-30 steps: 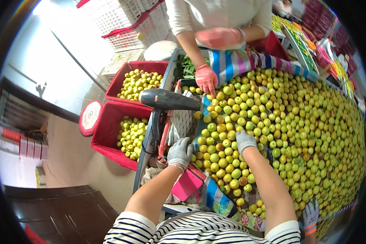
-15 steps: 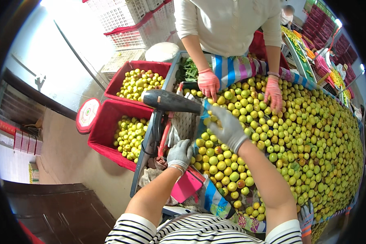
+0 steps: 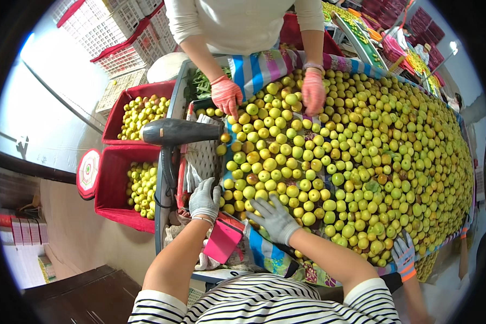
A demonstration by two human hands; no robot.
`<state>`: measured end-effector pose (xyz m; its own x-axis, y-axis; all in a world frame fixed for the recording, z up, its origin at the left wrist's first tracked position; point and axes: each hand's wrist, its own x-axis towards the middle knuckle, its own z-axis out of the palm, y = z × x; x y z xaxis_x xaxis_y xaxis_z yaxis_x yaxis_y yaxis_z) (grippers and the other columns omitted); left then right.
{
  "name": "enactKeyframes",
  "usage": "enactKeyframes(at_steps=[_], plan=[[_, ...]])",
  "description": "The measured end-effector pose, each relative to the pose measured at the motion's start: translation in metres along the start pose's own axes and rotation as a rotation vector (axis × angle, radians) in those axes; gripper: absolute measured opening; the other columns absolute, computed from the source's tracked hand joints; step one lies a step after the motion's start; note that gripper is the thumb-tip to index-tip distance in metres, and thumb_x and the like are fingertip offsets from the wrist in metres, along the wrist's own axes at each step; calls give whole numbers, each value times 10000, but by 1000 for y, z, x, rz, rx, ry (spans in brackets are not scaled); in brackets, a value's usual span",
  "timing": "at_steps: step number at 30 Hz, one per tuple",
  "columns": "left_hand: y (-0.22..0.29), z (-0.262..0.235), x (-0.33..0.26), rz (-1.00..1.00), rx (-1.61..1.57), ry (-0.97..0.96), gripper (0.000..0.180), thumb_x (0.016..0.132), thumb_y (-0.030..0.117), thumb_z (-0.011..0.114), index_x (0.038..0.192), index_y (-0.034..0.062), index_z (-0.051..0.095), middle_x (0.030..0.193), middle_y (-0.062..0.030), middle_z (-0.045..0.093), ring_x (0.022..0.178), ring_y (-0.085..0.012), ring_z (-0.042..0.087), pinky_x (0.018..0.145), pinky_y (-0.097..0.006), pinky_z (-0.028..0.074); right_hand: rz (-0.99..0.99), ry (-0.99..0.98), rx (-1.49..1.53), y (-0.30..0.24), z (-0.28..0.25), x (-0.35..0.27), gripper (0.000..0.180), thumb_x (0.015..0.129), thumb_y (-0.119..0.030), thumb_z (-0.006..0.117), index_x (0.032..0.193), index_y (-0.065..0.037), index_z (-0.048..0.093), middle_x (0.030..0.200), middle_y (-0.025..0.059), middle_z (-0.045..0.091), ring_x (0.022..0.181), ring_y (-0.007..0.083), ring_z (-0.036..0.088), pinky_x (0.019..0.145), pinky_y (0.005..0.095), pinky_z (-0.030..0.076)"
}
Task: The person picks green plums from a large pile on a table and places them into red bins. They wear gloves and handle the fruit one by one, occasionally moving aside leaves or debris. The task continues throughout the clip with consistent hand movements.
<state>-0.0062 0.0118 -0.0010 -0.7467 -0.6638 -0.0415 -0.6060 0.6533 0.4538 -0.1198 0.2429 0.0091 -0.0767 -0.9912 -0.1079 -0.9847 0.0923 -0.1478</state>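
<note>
Where the right hand (image 3: 275, 218) was a blur out by the nozzle of the hair dryer (image 3: 181, 131) half a second ago, it now lies palm down at the near edge of the green-yellow fruits (image 3: 362, 173), closer to the left hand. Its fingers are spread and relaxed, with no fruit visible in its grasp, so the fruits by the nozzle lie uncovered and those nearest the body are under its fingertips. The main spread of fruit stretches ahead of this hand and far out to its right.

The left hand has stayed beside the dark grey perforated mat (image 3: 202, 162); its palm is hidden, so I cannot tell whether it grips anything. Just below it and to the right sits a flat pink case (image 3: 223, 241), and beyond that, under the right hand's side, is a striped cloth (image 3: 258, 249). To the left of the left hand stands a red bin (image 3: 125, 216) partly filled with fruit. Ahead of both hands, a co-worker's coral-gloved hand (image 3: 227, 96) reaches down at the fruit's far corner, while the co-worker's other hand (image 3: 313, 94) is over the fruits farther right.
</note>
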Motion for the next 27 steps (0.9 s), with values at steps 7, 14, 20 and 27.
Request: enactKeyframes(at_steps=[7,14,20,27], plan=[[-4,4,1,5,-61,47,428,931,284,528,1319,103,520,1315,-145,550,1204,-331,527,997,-410,433,113,-28,-103,13,0,94,680,904,-550,469,1465,-178,372,1546,64,308,1437,254,246,1164,563,73],[-10,7,-1,12,-34,64,440,925,276,539,1322,88,514,1305,-165,556,1198,-344,530,993,-406,441,544,302,-3,145,-62,51,462,758,-419,654,1114,-128,608,1232,77,546,1183,264,469,987,481,354],[-10,9,1,63,-33,61,434,925,283,538,1305,72,528,1293,-177,560,1180,-354,539,986,-408,443,1059,-5,-392,254,-57,-90,592,971,-458,430,1456,-122,376,1532,111,311,1434,273,237,1191,495,57],[-8,5,0,27,-23,25,423,933,284,527,1303,79,532,1303,-171,556,1203,-351,522,1000,-414,432,1109,-29,-272,236,-38,-51,685,974,-526,345,1499,-92,274,1553,152,255,1438,327,215,1181,519,65]])
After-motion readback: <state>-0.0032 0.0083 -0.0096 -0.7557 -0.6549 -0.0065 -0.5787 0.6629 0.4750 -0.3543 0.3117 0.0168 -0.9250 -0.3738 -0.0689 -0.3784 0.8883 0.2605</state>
